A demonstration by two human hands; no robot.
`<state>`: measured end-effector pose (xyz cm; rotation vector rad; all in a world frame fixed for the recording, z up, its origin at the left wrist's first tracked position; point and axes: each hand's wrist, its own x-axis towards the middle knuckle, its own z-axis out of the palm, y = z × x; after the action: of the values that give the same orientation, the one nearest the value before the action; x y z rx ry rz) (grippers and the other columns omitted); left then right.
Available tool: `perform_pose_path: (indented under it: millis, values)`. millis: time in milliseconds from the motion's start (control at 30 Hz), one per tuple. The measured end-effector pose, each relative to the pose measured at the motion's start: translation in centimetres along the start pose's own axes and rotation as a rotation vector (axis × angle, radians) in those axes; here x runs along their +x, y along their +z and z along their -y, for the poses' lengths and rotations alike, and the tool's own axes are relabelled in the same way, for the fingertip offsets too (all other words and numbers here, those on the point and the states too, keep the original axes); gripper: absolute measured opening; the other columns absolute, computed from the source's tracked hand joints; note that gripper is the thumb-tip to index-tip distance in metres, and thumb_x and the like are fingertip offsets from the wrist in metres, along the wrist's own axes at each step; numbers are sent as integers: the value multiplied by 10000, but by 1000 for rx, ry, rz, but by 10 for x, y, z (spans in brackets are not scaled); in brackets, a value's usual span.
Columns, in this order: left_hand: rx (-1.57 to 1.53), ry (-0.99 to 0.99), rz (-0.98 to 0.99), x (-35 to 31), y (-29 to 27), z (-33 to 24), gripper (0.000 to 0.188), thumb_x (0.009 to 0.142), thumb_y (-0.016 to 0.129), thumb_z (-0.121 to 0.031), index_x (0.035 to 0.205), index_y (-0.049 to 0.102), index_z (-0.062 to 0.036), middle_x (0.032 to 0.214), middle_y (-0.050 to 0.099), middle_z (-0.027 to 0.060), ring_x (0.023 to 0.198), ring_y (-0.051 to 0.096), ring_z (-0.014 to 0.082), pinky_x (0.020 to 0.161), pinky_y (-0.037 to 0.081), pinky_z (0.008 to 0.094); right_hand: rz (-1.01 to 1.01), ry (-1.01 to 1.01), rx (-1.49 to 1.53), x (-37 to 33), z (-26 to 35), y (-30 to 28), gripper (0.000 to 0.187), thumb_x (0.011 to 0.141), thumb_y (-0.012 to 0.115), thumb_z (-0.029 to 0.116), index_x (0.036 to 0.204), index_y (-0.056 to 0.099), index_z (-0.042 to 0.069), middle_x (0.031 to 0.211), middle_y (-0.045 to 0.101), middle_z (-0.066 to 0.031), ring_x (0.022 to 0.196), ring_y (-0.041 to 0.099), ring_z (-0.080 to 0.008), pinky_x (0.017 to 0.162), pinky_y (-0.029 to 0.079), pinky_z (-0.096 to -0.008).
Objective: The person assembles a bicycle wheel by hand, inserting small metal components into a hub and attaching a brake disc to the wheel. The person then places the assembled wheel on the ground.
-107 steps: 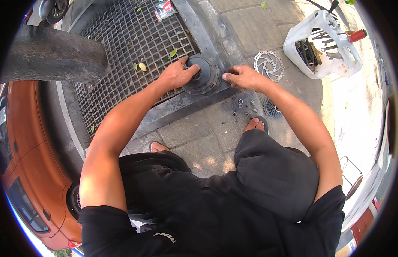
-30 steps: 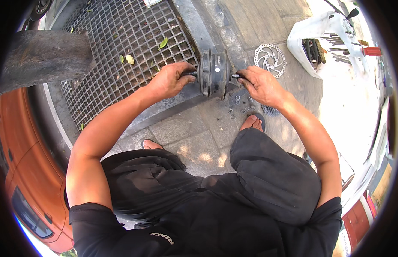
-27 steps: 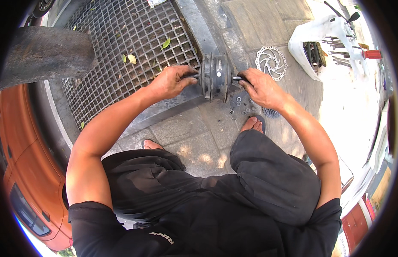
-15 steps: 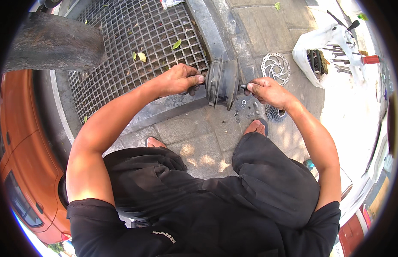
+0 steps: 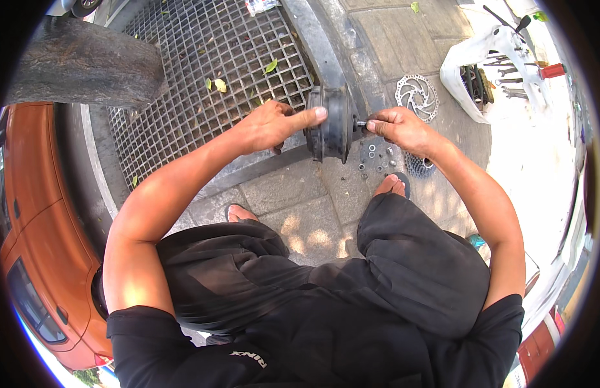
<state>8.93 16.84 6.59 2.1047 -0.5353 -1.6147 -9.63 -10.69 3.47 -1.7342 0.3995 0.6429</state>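
Note:
A dark grey wheel hub point(image 5: 336, 123), a wide drum with raised flanges, is between my hands, over the kerb's corner. My left hand point(image 5: 274, 128) grips its left side, the thumb stretched onto the drum's edge; the other fingers are partly hidden. From the hub's right end sticks a thin metal axle point(image 5: 360, 124). Thumb and fingers of my right hand point(image 5: 400, 129) are pinched round the axle's tip. Just below that hand, small rings and nuts point(image 5: 371, 150) lie scattered on the paving. A brake disc point(image 5: 417, 97) lies beyond it, and a sprocket cassette point(image 5: 419, 166) is by my right foot.
At the right stands a cut-open white container point(image 5: 452, 77) with wrenches point(image 5: 510, 83) and a red-handled tool point(image 5: 553, 70). A metal grate point(image 5: 203, 58) and a tree trunk point(image 5: 93, 61) are at the far left. An orange car point(image 5: 44, 239) stands left.
My left hand has shifted its hold, its thumb moving from the hub's left end onto the drum. The hub has turned slightly, and my right hand stays at the axle.

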Motion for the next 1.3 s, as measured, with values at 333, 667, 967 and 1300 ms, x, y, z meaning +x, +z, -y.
perform_pose_path:
  millis: [333, 667, 967, 1300]
  values:
    - [-319, -43, 118, -19, -29, 9, 1336, 850, 335, -1026, 1442, 537, 154, 1154, 699, 199, 781, 710, 191, 567, 489, 285, 68, -1, -123, -9, 25, 13, 352, 1050, 692, 284, 1240, 762, -4, 1005, 778, -85, 968, 677, -146, 887, 540, -337]
    - [180, 119, -4, -36, -11, 4, 1152, 815, 705, -863, 1371, 634, 143, 1070, 741, 238, 906, 721, 252, 732, 583, 391, 37, -67, -142, -6, 28, 13, 350, 1058, 697, 246, 1266, 741, -33, 1012, 775, -76, 954, 666, -127, 867, 539, -318]
    - [-293, -36, -29, -33, -17, 4, 1128, 920, 344, -965, 1277, 689, 48, 921, 689, 96, 686, 585, 151, 613, 487, 307, 82, -101, -179, -1, 25, 14, 359, 1050, 706, 236, 1272, 736, -45, 1063, 790, -107, 1001, 689, -151, 912, 545, -322]
    - [-55, -60, 5, -37, -20, -3, 1098, 951, 440, -907, 1332, 678, 95, 976, 725, 113, 751, 633, 150, 614, 487, 296, 53, -77, -159, -4, 29, 16, 354, 1043, 703, 257, 1262, 750, -18, 1003, 777, -91, 949, 679, -151, 867, 536, -333]
